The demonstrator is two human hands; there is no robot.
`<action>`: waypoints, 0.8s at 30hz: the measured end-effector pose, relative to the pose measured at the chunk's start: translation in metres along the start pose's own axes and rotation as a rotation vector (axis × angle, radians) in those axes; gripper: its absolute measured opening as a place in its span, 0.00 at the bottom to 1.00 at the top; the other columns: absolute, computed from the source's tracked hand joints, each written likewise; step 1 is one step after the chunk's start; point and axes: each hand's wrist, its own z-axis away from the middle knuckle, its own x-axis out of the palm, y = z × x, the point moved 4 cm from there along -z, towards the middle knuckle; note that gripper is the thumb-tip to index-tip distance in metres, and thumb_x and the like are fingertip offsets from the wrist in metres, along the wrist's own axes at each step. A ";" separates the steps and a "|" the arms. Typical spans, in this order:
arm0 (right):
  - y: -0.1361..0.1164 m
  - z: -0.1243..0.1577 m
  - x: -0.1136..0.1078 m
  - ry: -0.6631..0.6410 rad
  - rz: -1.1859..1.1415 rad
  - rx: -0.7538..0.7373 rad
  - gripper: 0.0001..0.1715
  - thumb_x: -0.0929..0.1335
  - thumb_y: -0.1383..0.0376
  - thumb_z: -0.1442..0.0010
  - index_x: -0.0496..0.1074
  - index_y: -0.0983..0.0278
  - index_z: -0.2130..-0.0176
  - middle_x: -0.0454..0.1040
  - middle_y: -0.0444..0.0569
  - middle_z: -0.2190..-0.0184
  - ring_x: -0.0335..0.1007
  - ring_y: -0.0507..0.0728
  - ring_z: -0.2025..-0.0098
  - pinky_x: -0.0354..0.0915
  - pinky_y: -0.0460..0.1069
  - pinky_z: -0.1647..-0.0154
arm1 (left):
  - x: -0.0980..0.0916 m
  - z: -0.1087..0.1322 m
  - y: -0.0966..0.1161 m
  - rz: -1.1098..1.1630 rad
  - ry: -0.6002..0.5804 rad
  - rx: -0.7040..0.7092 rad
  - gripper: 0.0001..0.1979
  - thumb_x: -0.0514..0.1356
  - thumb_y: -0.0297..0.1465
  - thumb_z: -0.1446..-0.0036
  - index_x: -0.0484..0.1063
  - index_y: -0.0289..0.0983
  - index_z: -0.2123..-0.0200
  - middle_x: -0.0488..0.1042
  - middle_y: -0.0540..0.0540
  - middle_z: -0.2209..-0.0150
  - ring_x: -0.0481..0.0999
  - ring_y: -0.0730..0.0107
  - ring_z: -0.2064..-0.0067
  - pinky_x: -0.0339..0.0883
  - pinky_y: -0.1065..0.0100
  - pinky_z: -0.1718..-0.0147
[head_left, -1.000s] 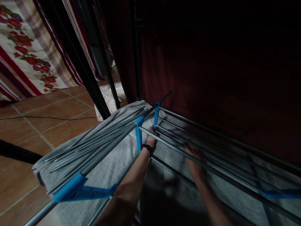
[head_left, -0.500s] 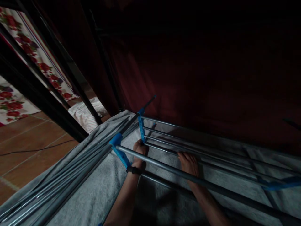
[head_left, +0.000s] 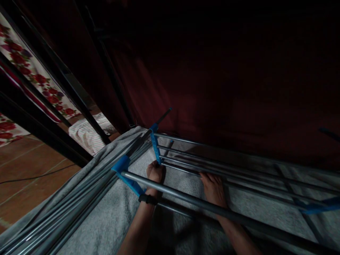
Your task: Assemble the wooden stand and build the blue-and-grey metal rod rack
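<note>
My left hand, with a dark band on its wrist, is closed at the lower end of a blue plastic bracket; its fingertips are partly hidden. Metal tubes run rightward from that bracket. My right hand curls its fingers over the lowest of these metal tubes. Nearer to me, a second blue bracket holds a thicker tube that passes above both forearms. A blue-capped pole sticks out beyond the far bracket. At the right lies another blue bracket.
Several loose metal tubes lie in a bundle at the left on a grey blanket. Dark posts slant up at the left. A dark red curtain hangs behind. Striped cloth lies beside the tiled floor.
The view has shifted slightly, so the left bracket end of the frame and my left hand appear a little further left. Both hands keep their places on the bracket and tube.
</note>
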 end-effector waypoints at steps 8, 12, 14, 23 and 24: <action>0.002 0.002 0.004 -0.005 0.007 0.004 0.26 0.57 0.68 0.32 0.75 0.53 0.45 0.80 0.48 0.54 0.75 0.62 0.51 0.65 0.59 0.46 | -0.002 0.002 0.005 -0.044 -0.016 -0.027 0.09 0.60 0.25 0.45 0.80 0.36 0.62 0.82 0.41 0.67 0.81 0.57 0.61 0.66 0.68 0.66; 0.003 0.001 0.006 -0.032 0.014 0.005 0.25 0.58 0.69 0.32 0.74 0.54 0.45 0.80 0.48 0.52 0.75 0.62 0.50 0.66 0.59 0.47 | -0.002 0.003 0.003 -0.049 -0.033 -0.044 0.12 0.59 0.23 0.44 0.79 0.34 0.59 0.82 0.40 0.65 0.81 0.57 0.61 0.66 0.68 0.65; 0.003 0.000 0.006 -0.029 0.000 -0.010 0.25 0.58 0.69 0.32 0.74 0.52 0.44 0.79 0.47 0.51 0.74 0.62 0.49 0.66 0.59 0.46 | -0.002 0.003 0.004 -0.051 -0.040 -0.035 0.12 0.58 0.23 0.44 0.79 0.34 0.59 0.82 0.40 0.64 0.81 0.57 0.60 0.67 0.68 0.64; 0.003 0.000 0.005 0.011 0.034 -0.023 0.23 0.59 0.69 0.32 0.75 0.55 0.45 0.80 0.47 0.52 0.74 0.61 0.49 0.65 0.58 0.45 | -0.004 0.004 0.012 -0.139 -0.047 0.037 0.07 0.59 0.23 0.43 0.76 0.36 0.63 0.82 0.38 0.62 0.80 0.56 0.57 0.66 0.67 0.61; 0.003 -0.001 0.005 0.008 0.041 -0.022 0.23 0.59 0.70 0.32 0.75 0.56 0.46 0.80 0.47 0.53 0.74 0.61 0.50 0.65 0.58 0.45 | -0.004 0.004 0.013 -0.141 -0.051 0.035 0.08 0.58 0.23 0.43 0.76 0.36 0.63 0.82 0.39 0.63 0.80 0.57 0.57 0.66 0.67 0.61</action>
